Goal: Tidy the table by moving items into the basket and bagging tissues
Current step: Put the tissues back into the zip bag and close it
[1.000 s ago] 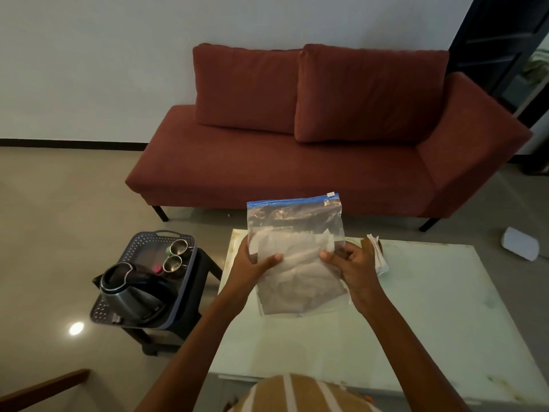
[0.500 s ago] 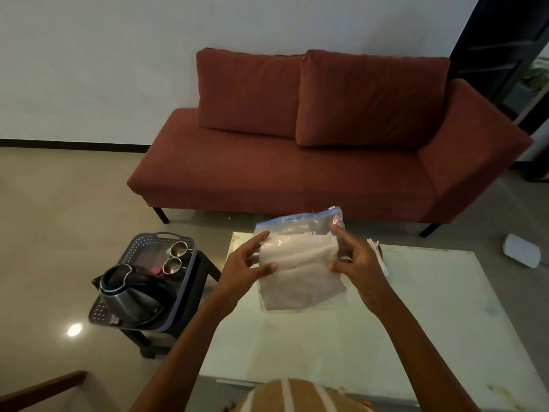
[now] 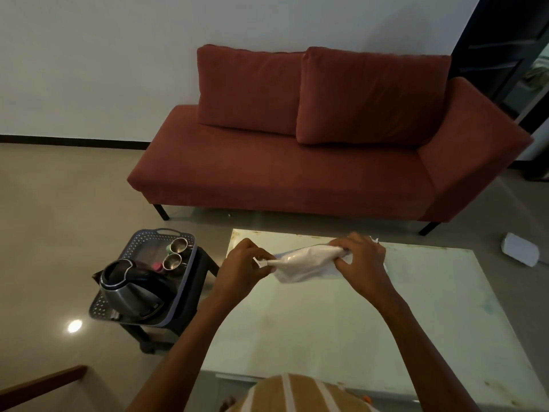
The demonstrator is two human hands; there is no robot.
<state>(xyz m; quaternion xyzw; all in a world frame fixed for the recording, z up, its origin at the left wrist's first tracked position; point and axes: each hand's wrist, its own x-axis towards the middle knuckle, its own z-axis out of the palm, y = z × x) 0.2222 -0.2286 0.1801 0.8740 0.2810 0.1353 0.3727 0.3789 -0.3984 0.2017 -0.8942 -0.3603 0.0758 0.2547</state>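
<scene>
A clear zip bag (image 3: 303, 261) stuffed with white tissues lies low over the far part of the pale table (image 3: 356, 322), tipped flat so its top edge faces me. My left hand (image 3: 242, 264) pinches the bag's left end. At the right end my right hand (image 3: 361, 263) grips the bag, and a bit of white tissue (image 3: 375, 240) shows behind that hand. The grey perforated basket (image 3: 178, 233) sits on a dark stool to the left of the table, holding a steel kettle (image 3: 127, 289) and two steel cups (image 3: 175, 252).
A red sofa (image 3: 312, 162) stands beyond the table against the white wall. A white object (image 3: 520, 248) lies on the floor at the right. A wooden edge (image 3: 41, 385) shows at the lower left. A striped garment (image 3: 297, 394) fills the bottom centre.
The bag was held upright with its blue zip on top; it has come down and tipped flat over the table. Both hands shifted from its sides to its two ends.
</scene>
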